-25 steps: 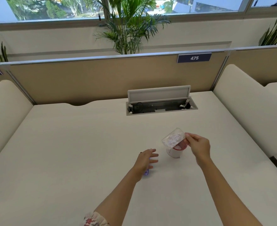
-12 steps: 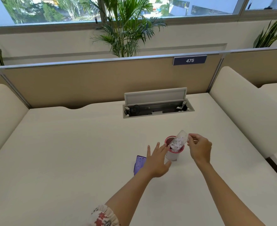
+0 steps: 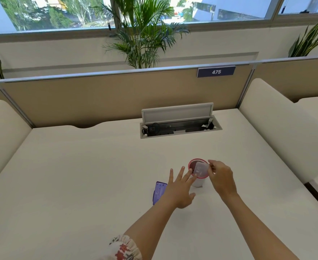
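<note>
A small white cup with a red rim (image 3: 197, 182) stands on the white desk (image 3: 90, 175). My right hand (image 3: 222, 178) pinches a clear plastic box (image 3: 201, 170) and holds it tilted over the cup's mouth. My left hand (image 3: 180, 188) hovers just left of the cup, fingers spread and straight, fingertips close to the cup's rim. A flat purple case (image 3: 159, 192) lies on the desk, partly hidden behind my left hand.
An open cable tray with its lid raised (image 3: 178, 122) is set into the desk further back. Padded cream dividers (image 3: 278, 128) flank both sides, and a tan partition (image 3: 105, 98) with a "475" label closes the back.
My left hand left the purple case and moved right, fingers spread, up to the cup. My right hand lowered the clear box from above the cup onto its mouth.
</note>
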`<state>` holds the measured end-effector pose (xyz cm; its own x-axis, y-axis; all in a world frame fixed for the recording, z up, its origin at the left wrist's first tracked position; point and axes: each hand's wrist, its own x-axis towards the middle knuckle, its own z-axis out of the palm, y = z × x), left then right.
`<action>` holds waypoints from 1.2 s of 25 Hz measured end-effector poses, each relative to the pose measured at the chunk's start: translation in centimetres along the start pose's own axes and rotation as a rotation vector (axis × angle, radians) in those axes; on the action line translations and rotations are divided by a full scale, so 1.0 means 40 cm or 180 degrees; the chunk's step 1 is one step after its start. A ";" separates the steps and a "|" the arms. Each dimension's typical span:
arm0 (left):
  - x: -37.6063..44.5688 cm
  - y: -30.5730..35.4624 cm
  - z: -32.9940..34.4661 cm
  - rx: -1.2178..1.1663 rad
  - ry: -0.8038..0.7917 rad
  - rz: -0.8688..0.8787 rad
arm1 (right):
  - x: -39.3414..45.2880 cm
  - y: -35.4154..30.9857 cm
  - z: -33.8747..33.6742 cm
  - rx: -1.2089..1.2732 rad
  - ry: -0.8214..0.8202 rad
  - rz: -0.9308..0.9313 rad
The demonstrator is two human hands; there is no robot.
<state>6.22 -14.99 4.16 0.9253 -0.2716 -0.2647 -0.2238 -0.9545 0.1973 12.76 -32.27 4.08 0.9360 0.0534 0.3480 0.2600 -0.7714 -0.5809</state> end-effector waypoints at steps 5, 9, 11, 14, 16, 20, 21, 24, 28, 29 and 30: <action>0.000 0.001 -0.003 0.0131 -0.0086 0.0002 | -0.005 0.003 -0.005 0.0003 0.0054 -0.0274; 0.001 0.001 -0.013 0.0142 -0.0105 -0.0018 | -0.026 0.012 -0.008 0.0011 0.0144 -0.0663; 0.001 0.004 -0.016 0.0129 -0.0115 -0.0034 | -0.032 0.019 -0.010 -0.0016 0.0088 -0.0672; 0.004 0.006 -0.017 0.0158 -0.0134 -0.0049 | -0.038 0.028 -0.011 -0.0001 0.0138 -0.0806; 0.004 0.005 -0.018 0.0150 -0.0127 -0.0056 | -0.042 0.028 -0.013 -0.0108 0.0113 -0.0879; 0.005 0.005 -0.017 0.0127 -0.0124 -0.0055 | -0.053 0.033 -0.016 -0.0291 0.0205 -0.0824; 0.005 0.005 -0.017 0.0133 -0.0118 -0.0067 | -0.055 0.034 -0.015 -0.0272 0.0216 -0.0852; 0.006 0.006 -0.017 0.0139 -0.0131 -0.0071 | -0.055 0.032 -0.014 -0.0227 0.0133 -0.0662; 0.006 0.006 -0.019 0.0162 -0.0136 -0.0096 | -0.059 0.039 -0.009 0.0022 0.0055 -0.0681; 0.007 0.006 -0.020 0.0162 -0.0143 -0.0090 | -0.059 0.039 -0.009 0.0056 0.0047 -0.0641; 0.007 0.008 -0.019 0.0161 -0.0147 -0.0082 | -0.058 0.039 -0.009 0.0116 0.0071 -0.0571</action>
<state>6.66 -15.27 4.85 0.9161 -0.2511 -0.3127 -0.2162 -0.9659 0.1422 10.91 -33.84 2.62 0.8685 0.1737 0.4642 0.4310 -0.7271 -0.5343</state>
